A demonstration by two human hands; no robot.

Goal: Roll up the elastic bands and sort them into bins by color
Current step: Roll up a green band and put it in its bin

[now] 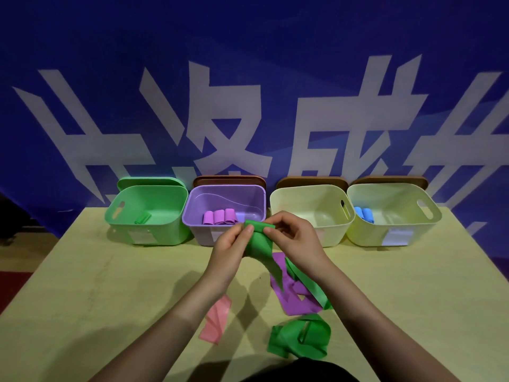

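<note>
Grip: left hand [230, 245] and right hand [296, 238] pinch green band [259, 241] at its rolled top.
Technique: wind tight, edges aligned.
Destination: green bin [176, 213], 10 o'clock.

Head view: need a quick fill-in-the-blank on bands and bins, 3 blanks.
1. Both hands, left hand and right hand, hold a band coloured ____.
2. The purple bin holds ____ rolled purple bands.
3. The rolled blue bands lie in the bin farthest ____.

Missing words: green; three; right
</note>
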